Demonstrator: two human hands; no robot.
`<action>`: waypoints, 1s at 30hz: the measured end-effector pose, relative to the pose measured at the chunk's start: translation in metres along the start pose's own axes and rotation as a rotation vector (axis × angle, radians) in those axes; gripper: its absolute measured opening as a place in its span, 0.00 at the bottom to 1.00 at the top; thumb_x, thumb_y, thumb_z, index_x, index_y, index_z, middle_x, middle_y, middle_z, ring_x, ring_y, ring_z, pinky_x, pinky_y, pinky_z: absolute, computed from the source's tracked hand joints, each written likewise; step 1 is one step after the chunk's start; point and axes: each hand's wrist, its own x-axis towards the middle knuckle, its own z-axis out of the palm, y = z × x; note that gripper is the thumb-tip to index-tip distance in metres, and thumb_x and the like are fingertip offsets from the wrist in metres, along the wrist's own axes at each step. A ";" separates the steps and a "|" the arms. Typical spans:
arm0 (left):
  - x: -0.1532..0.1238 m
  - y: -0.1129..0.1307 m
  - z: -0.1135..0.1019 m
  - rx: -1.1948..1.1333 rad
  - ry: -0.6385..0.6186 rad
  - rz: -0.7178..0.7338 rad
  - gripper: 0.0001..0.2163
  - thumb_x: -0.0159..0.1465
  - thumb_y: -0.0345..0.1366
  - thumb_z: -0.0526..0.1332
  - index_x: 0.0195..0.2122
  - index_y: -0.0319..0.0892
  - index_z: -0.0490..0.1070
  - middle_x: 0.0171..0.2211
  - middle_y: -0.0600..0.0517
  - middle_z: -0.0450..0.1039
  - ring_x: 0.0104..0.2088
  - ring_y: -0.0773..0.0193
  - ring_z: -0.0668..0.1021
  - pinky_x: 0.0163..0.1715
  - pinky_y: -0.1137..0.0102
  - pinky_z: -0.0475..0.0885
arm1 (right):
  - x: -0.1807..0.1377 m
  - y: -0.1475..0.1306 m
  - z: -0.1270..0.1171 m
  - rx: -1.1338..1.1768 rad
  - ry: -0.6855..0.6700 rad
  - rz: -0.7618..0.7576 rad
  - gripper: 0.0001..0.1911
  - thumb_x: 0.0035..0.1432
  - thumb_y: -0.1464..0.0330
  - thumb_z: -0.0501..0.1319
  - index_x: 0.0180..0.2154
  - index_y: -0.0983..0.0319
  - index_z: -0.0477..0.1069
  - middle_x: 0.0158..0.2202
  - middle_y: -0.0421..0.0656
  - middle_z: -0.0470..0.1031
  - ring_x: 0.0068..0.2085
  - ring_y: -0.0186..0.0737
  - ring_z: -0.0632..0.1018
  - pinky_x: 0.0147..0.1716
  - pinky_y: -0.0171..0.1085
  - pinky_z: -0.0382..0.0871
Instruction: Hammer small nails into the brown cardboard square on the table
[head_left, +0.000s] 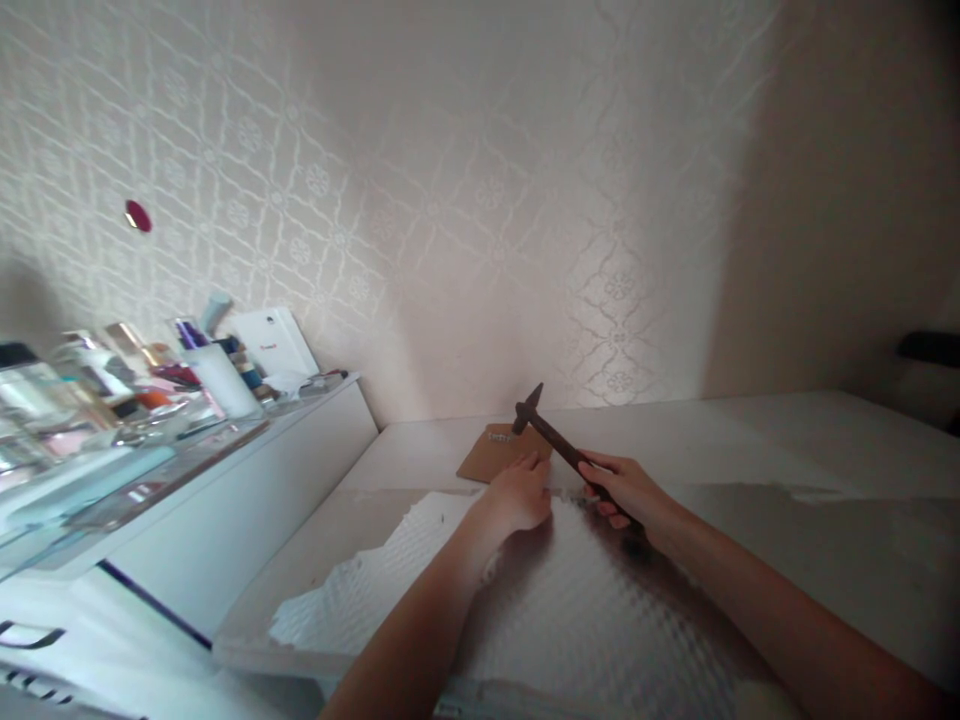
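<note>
The hammer (559, 442) looks dark, rough and rusty, matt all over. The little board (499, 452) beneath is brown, flat, matt, like pressed wood or cardboard. White textured sheet (585, 600) shows a dimpled, quilted surface, soft sheen. Table top (825, 440) is pale and smooth, faintly glossy. Wallpaper (480, 200) is embossed, satiny. Bottles (90, 380) gleam like glass and plastic.

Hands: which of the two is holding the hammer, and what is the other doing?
The right hand grips the dark hammer by its handle, head raised over the brown board. The left hand holds no tool; it rests flat at the board's near edge.
</note>
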 end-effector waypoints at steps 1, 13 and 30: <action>0.000 0.000 0.000 0.000 0.002 0.003 0.23 0.58 0.33 0.46 0.55 0.35 0.53 0.57 0.43 0.52 0.56 0.58 0.57 0.54 0.66 0.52 | 0.000 0.000 0.000 0.009 0.010 -0.017 0.23 0.53 0.65 0.55 0.52 0.57 0.61 0.19 0.34 0.58 0.13 0.21 0.57 0.09 0.23 0.44; 0.000 0.000 0.000 0.004 0.003 0.012 0.23 0.58 0.33 0.46 0.56 0.33 0.52 0.57 0.42 0.52 0.57 0.59 0.56 0.54 0.66 0.52 | -0.004 -0.004 0.003 0.019 0.009 -0.039 0.24 0.53 0.65 0.55 0.53 0.57 0.60 0.18 0.34 0.59 0.13 0.21 0.57 0.09 0.23 0.44; 0.000 -0.001 0.001 0.010 0.026 0.029 0.23 0.58 0.33 0.46 0.56 0.32 0.53 0.56 0.41 0.54 0.56 0.59 0.58 0.54 0.68 0.52 | -0.004 -0.002 0.003 -0.007 -0.006 -0.009 0.21 0.53 0.66 0.54 0.51 0.57 0.62 0.18 0.34 0.58 0.13 0.22 0.57 0.09 0.24 0.44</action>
